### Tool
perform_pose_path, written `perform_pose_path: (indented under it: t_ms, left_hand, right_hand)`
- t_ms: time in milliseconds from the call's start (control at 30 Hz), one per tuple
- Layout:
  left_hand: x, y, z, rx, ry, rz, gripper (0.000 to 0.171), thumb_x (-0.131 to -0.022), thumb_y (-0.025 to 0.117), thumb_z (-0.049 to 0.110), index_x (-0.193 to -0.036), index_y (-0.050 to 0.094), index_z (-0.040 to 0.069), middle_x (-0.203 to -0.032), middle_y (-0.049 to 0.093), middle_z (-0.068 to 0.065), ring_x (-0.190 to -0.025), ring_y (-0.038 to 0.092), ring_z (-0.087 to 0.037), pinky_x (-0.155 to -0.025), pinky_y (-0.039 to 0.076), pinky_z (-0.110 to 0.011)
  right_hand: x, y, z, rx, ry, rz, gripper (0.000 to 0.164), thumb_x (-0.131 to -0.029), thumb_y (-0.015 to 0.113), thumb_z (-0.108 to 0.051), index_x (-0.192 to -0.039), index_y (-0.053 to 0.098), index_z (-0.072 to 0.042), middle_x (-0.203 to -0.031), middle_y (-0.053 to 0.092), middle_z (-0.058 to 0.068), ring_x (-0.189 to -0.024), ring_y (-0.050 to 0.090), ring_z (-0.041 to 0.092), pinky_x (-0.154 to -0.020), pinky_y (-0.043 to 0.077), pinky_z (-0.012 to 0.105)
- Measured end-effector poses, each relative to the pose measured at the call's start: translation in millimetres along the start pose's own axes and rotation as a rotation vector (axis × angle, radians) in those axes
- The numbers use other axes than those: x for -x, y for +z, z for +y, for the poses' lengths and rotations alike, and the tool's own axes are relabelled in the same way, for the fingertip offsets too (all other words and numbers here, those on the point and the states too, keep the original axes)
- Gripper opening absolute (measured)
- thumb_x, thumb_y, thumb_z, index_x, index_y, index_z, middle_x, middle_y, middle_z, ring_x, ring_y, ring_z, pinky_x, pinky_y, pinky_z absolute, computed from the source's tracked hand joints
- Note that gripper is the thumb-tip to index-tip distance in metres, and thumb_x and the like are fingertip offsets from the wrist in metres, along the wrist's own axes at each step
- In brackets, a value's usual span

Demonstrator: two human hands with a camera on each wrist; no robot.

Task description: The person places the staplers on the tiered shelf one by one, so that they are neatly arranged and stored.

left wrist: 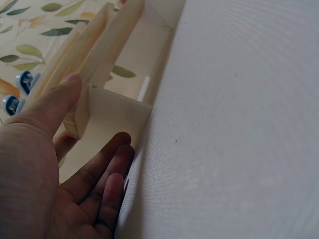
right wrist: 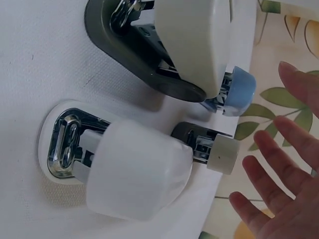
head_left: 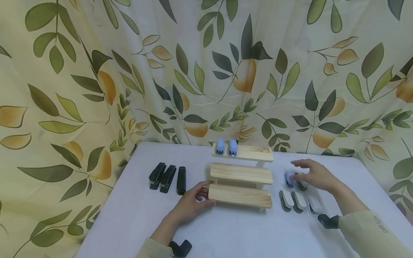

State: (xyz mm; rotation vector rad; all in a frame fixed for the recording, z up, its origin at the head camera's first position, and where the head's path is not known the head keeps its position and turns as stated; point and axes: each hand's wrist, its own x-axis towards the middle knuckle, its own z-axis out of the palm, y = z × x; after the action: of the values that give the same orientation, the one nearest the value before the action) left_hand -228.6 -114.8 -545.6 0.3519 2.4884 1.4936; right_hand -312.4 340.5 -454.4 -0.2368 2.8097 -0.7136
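Observation:
A three-tier wooden shelf with pale side supports stands mid-table. My left hand grips the left end of its lowest board, thumb on one face and index finger behind, the other fingers loosely bent. Two blue staplers sit at the left of the top tier. Over the right-hand group, my right hand hovers with fingers spread, holding nothing. Nearest it are a blue stapler and a pale stapler with a dark base, partly hidden by the hand in the head view.
Closer to me on the right stand two cream staplers with grey bases and a white stapler. Several black staplers stand left of the shelf. A leaf-patterned curtain hangs behind the white-covered table.

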Motion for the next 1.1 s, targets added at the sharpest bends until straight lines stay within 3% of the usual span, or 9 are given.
perform_pose_path:
  t_ms: [400, 1100]
  left_hand:
    - [0.1, -0.4, 0.4, -0.006, 0.000, -0.001, 0.062, -0.091, 0.076, 0.049, -0.145, 0.046, 0.054, -0.122, 0.067, 0.014, -0.108, 0.060, -0.010, -0.098, 0.049, -0.037]
    - [0.1, -1.4, 2.1, 0.003, -0.018, -0.013, 0.063, -0.091, 0.076, 0.050, -0.146, 0.046, 0.053, -0.120, 0.067, 0.015, -0.109, 0.060, -0.010, -0.099, 0.048, -0.039]
  right_hand:
    - [-4, 6, 8, -0.019, 0.039, -0.067, 0.076, -0.089, 0.080, -0.040, -0.148, 0.051, 0.000, -0.151, 0.042, 0.037, -0.136, 0.034, 0.062, -0.099, 0.035, 0.082]
    - [-12, 11, 14, -0.040, 0.104, -0.152, 0.090, -0.082, 0.086, -0.044, -0.151, 0.047, -0.002, -0.157, 0.028, 0.040, -0.140, 0.024, 0.065, -0.105, 0.025, 0.084]
